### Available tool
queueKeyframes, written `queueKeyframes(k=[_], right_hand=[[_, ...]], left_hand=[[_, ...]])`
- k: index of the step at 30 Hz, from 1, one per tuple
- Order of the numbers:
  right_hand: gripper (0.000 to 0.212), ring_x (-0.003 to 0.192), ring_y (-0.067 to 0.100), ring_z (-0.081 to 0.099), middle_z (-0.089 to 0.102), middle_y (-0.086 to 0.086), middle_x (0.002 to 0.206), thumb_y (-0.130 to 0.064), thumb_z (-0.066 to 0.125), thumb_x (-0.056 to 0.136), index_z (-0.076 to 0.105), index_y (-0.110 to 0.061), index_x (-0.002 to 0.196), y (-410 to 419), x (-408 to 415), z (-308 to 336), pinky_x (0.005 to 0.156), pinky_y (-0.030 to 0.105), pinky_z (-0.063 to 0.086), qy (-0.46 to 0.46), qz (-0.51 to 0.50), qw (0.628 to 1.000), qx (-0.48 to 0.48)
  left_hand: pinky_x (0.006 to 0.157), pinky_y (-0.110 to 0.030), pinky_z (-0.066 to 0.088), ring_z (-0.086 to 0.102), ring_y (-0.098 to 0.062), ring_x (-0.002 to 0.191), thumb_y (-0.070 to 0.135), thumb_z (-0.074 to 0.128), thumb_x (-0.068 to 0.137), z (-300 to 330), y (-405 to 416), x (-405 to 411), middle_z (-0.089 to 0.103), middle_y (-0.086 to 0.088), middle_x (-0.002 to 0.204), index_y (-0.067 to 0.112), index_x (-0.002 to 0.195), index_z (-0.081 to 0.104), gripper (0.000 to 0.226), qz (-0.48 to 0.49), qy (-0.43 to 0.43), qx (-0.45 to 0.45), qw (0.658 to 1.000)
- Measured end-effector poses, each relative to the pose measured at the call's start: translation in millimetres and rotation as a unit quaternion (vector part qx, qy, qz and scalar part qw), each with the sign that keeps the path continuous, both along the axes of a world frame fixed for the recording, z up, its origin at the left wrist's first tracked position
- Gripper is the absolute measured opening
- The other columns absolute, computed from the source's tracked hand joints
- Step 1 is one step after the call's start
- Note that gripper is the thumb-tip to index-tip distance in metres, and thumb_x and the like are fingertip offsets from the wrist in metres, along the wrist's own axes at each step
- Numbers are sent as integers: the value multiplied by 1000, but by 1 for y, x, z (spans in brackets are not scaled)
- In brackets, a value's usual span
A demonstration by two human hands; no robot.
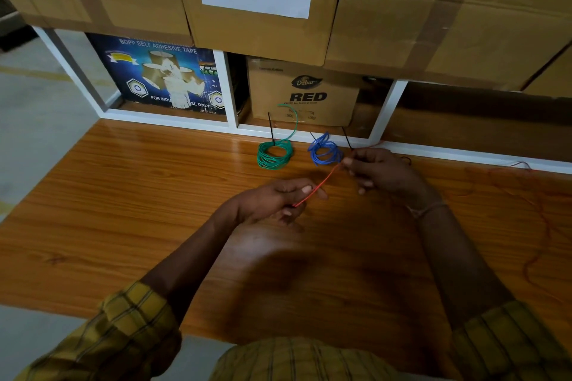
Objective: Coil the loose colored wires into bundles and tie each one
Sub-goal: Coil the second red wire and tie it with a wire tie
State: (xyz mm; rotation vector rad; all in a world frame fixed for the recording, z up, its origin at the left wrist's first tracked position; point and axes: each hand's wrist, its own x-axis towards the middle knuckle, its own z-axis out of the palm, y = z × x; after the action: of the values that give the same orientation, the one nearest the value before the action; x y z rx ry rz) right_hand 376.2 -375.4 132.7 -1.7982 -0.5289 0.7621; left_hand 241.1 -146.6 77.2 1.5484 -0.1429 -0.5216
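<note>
Left hand point(278, 198): grip closed, fingers curled round the near end of the red wire point(318, 187), held low over the counter point(123, 210).

Right hand point(377, 168): grip closed, fingertips pinching the same red wire further along; a short taut span runs between the two hands. A thin dark strand, possibly a tie, seems to be held there too; not certain.

Red wire, remainder: passes behind the right hand, then trails loose across the right side of the counter in faint wandering curves. Not yet coiled.

Blue bundle point(325, 153): coiled, lying on the counter just beside the right hand, a black tie point(346, 138) sticking up near it. Whether that tie is cinched round the coil cannot be told.

Green bundle point(275, 155): coiled, lying left of the blue one, a black tie point(271, 128) standing up from it and one green tail arching above. Appears tied.

Progress, as judged: two of three wires bundled; the red one is at its start, with coiling and tying left.

Surroundings: cardboard boxes point(402, 25) stacked on a white shelf frame point(230, 96) behind the counter.

Hard to make out: the red wire's far end, lost against the wood grain at right; the fingers' exact hold, dim and slightly blurred.
</note>
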Motion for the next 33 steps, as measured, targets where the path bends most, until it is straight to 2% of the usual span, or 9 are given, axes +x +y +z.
queueKeyframes(k=[3,9,13,16,19,23,28,30,33], right_hand=[[18,53,6,47,63,-10,67,-26,66,99,74,-11,104,6,-4,-13,48,23,47,-95,-63,993,4],[27,50,9,47,52,6,70,-38,56,104,74,-19,100,11,-24,-58,45,26,45,-63,-94,994,-8],[27,40,10,42,56,6,68,-29,46,109,69,-15,108,17,-54,-87,45,26,45,6,-53,998,-32],[22,42,14,54,61,8,70,-28,44,110,61,-16,116,19,-77,-97,43,23,44,34,21,996,-77],[9,55,6,63,66,6,77,-19,54,106,60,-14,110,12,-91,-95,54,22,52,15,128,985,-111],[14,57,2,63,69,2,75,-11,63,99,63,-18,87,-1,-92,-70,63,34,54,-56,238,951,-189],[14,56,22,60,64,14,71,-15,64,100,64,-1,94,-21,-77,-16,48,26,47,-84,185,970,-131],[12,61,17,61,66,7,76,-21,67,98,68,-9,96,-27,-68,0,52,24,49,-119,181,969,-119],[12,58,9,55,62,-5,70,-25,64,99,69,-15,93,-34,-52,15,54,21,46,-117,114,985,-55]], left_hand=[[104,-71,47,36,-9,51,25,30,116,10,-3,-5,25,-4,67,3,153,42,44,-24,32,-125,991],[113,-61,41,47,-6,53,23,25,115,16,-10,-3,38,0,72,7,162,27,50,21,20,-353,935],[116,-62,38,55,-6,57,24,26,116,14,-17,8,55,-1,85,11,159,35,46,108,4,-400,910],[112,-62,46,69,-12,67,23,35,115,13,-18,20,70,-6,96,14,150,46,38,202,10,-413,888],[108,-62,50,74,-18,77,19,41,113,12,-16,29,72,-11,105,17,146,46,33,294,6,-374,879],[77,-34,63,75,-22,78,19,43,113,12,-13,30,76,-9,102,19,152,38,40,329,-41,-155,931],[75,-32,59,71,-29,72,21,43,113,9,-10,21,74,-12,100,16,144,39,32,243,-94,8,965],[76,-37,59,69,-34,72,21,42,114,8,-10,18,74,-17,101,13,142,37,30,210,-86,21,974],[68,-33,56,67,-24,64,20,40,114,12,-15,10,73,-28,101,10,143,38,30,145,-79,70,984]])
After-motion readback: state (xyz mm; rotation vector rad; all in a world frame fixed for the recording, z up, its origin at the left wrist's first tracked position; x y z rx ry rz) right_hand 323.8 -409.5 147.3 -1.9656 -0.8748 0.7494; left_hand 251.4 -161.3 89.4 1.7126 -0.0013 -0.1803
